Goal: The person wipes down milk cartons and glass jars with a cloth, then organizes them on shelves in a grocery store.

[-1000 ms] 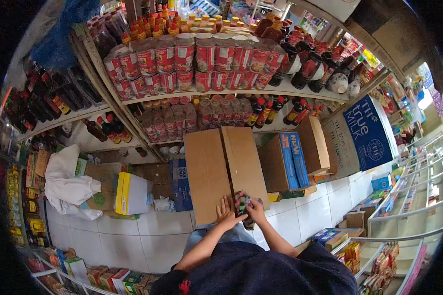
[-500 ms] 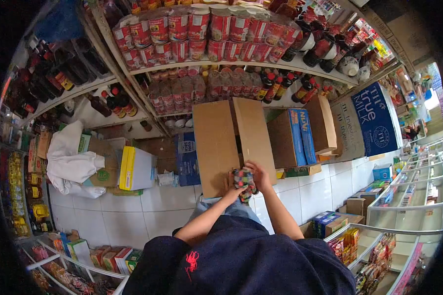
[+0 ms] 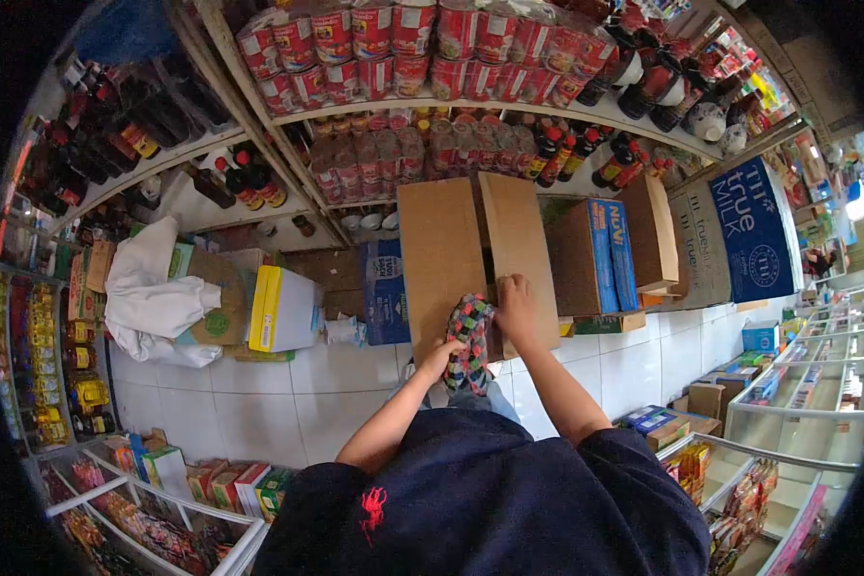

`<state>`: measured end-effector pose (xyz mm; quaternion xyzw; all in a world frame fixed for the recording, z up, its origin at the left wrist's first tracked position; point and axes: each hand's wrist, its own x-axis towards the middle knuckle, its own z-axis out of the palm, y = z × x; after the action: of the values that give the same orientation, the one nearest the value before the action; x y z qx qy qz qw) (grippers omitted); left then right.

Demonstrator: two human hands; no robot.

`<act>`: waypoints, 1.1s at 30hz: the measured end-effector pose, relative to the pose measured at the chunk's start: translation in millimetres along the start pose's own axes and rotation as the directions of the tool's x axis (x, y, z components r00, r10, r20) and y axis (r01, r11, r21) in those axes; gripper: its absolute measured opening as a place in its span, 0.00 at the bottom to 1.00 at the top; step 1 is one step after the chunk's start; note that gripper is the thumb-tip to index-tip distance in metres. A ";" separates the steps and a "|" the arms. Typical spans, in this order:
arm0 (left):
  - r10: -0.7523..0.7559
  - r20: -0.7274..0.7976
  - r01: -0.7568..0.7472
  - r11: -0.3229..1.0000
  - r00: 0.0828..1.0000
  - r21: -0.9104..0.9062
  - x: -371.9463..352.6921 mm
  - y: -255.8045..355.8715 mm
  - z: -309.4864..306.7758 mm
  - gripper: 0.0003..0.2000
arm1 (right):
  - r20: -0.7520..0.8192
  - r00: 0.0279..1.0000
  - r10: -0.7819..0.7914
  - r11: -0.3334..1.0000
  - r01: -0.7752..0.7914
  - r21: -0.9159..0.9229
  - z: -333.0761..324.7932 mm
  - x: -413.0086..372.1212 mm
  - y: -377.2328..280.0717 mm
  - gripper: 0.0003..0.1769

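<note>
Holds a multicoloured packet point(image 3: 470, 338) upright at the front edge of an open cardboard box point(image 3: 442, 259). Left hand point(image 3: 440, 359): grip closed around the lower end of the packet. Right hand point(image 3: 516, 305): against the packet's upper right side and on the box flap, grip not possible to tell. Just right, a blue-printed carton point(image 3: 595, 254). Above, a shelf point(image 3: 470, 104) with red cans point(image 3: 394, 29). Below, white floor tiles point(image 3: 288, 384).

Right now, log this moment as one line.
left hand: grips multicoloured pack | right hand: at its upper end | pack: over cardboard box
</note>
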<state>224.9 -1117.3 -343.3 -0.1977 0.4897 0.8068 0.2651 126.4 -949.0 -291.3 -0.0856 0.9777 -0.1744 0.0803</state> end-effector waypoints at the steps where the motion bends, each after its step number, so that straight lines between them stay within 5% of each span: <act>1: -0.004 -0.004 0.004 1.000 1.000 -0.006 -5.3 6.6 2.3 0.12 | -0.256 0.962 -0.096 0.992 0.114 0.054 3.5 -11.4 0.5 0.31; 3: 0.281 -0.232 -0.181 0.910 0.931 0.373 -11.1 11.8 6.6 0.11 | -0.176 0.984 -0.038 0.996 0.051 0.072 16.4 -17.6 2.2 0.34; 4: 0.437 -0.129 -0.271 0.735 0.890 0.622 -7.0 6.1 -4.1 0.18 | -0.182 0.982 -0.055 0.997 0.063 0.037 20.9 -17.1 1.9 0.32; 5: 0.430 -0.136 -0.260 0.737 0.892 0.624 -9.0 -0.1 -6.3 0.18 | -0.188 0.980 -0.071 0.997 0.073 0.006 25.9 -17.6 1.2 0.30; 7: 0.692 -0.084 -0.230 0.348 0.717 0.909 -28.5 17.6 3.5 0.31 | -0.178 0.983 -0.053 0.998 0.056 0.008 32.6 -18.0 3.9 0.30; 8: 0.516 -0.027 -0.137 0.277 0.856 0.951 -29.4 24.7 3.8 0.34 | -0.178 0.983 -0.041 0.999 0.042 0.001 35.4 -15.7 6.0 0.30; 9: 0.514 -0.030 -0.130 0.272 0.857 0.953 -31.5 27.6 6.7 0.34 | -0.176 0.984 -0.040 0.999 0.042 0.010 39.1 -14.3 7.7 0.30; 11: 0.462 0.340 -0.341 -0.084 0.819 0.936 -31.9 30.6 18.8 0.32 | -0.175 0.985 -0.012 1.000 0.011 -0.007 44.9 -12.3 12.2 0.30; 13: 0.498 0.385 -0.407 -0.068 0.777 0.911 -22.2 20.3 19.6 0.29 | -0.196 0.980 -0.018 1.000 0.022 0.017 46.7 -12.4 14.2 0.29; 22: 0.455 0.508 -0.350 -0.389 0.732 0.852 18.1 32.2 16.2 0.23 | -0.186 0.982 -0.025 0.999 0.032 0.032 40.5 -11.4 13.6 0.27; 29: 0.454 0.444 -0.322 -0.323 0.772 0.890 78.6 93.9 5.0 0.23 | -0.208 0.978 -0.020 0.997 0.034 0.066 29.2 -12.3 6.9 0.28; 31: 0.622 0.247 -0.149 -0.206 0.743 0.967 111.8 116.3 -6.6 0.19 | -0.186 0.983 0.007 0.995 0.012 0.103 30.7 -13.7 6.7 0.28; 33: 0.632 0.245 -0.100 -0.257 0.736 0.961 146.2 134.3 -20.3 0.18 | -0.176 0.984 -0.001 0.997 0.015 0.079 32.1 -14.5 6.5 0.28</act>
<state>28.4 -1152.3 -344.8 0.0844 0.9824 0.1602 -0.0451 145.5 -950.6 -321.5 -0.0703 0.9728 -0.2207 -0.0038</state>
